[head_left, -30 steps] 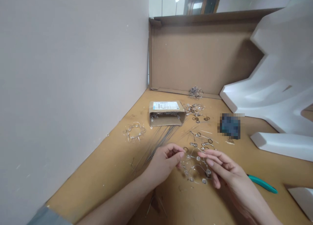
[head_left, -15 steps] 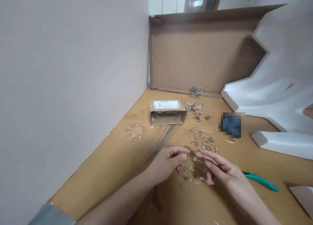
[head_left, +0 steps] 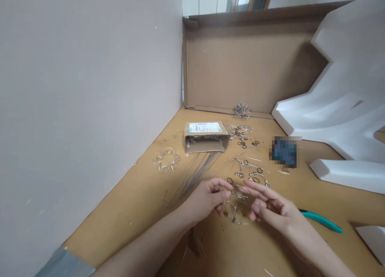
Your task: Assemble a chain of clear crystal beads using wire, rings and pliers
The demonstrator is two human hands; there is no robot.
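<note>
My left hand (head_left: 214, 196) pinches a wire ring with clear beads (head_left: 240, 195) between thumb and fingers at its left side. On the other side, my right hand (head_left: 272, 209) has its fingers loosely curled, with fingertips at a wire at the ring's top; its exact grip is hard to make out. Thin wire loops hang below the hands, above the table. Just beyond lie small dark rings (head_left: 230, 181) and a curved beaded wire piece (head_left: 266, 183). Pliers with a teal handle (head_left: 323, 221) lie to the right of my right hand.
An open small cardboard box (head_left: 207, 132) holds beaded bits. Straight wires (head_left: 198, 172) lie before it. Another beaded wire ring (head_left: 167, 160) is at left, wire tangles (head_left: 240, 131) behind. A pixelated dark object (head_left: 284, 152), white foam (head_left: 333, 174) and a wall bound the table.
The beaded wire ring has turned between my hands. My right thumb has drawn back slightly from its right side, and the right index finger is more raised. My left hand has barely moved.
</note>
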